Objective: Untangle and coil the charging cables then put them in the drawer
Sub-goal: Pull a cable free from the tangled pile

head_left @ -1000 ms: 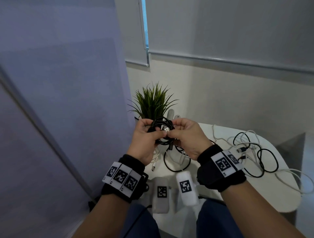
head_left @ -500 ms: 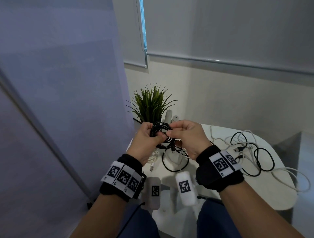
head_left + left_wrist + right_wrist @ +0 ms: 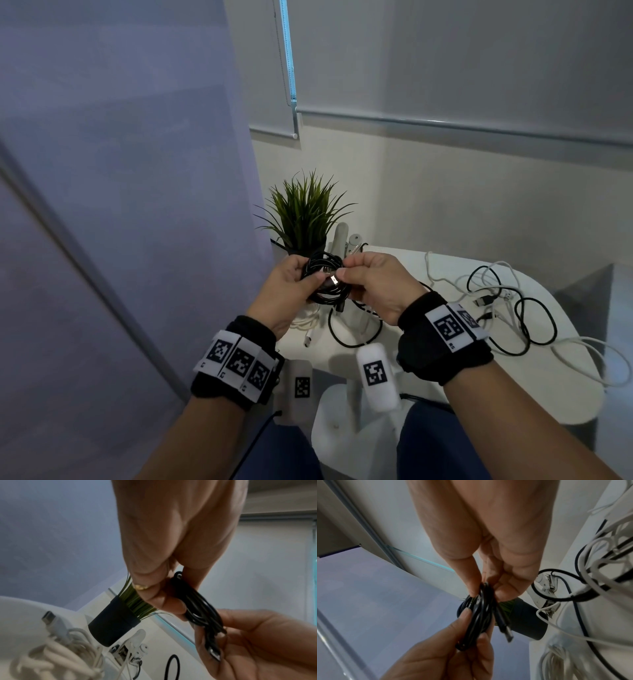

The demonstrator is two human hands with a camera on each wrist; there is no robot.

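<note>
A coiled black cable (image 3: 327, 282) (image 3: 202, 609) (image 3: 478, 616) is held in the air above the white table (image 3: 428, 346), in front of the plant. My left hand (image 3: 291, 291) grips the coil's left side with fingers and thumb curled round it. My right hand (image 3: 368, 284) pinches the coil's right side and its silver-tipped plug (image 3: 333, 281). A second plug (image 3: 506, 628) hangs loose from the coil in the right wrist view. A tangle of black and white cables (image 3: 503, 301) lies on the table's right part. A coiled white cable (image 3: 56, 651) lies beneath my left hand.
A potted green plant (image 3: 305, 216) stands at the table's back left, with a white clip-like stand (image 3: 342, 240) beside it. A purple-grey wall (image 3: 120, 205) runs along the left. Two white tagged devices (image 3: 376, 375) sit at the table's near edge. No drawer shows.
Both hands have turned the black coil slightly, and the silver plug now shows between my thumbs. The view has tilted a little; the cables on the table have not moved.
</note>
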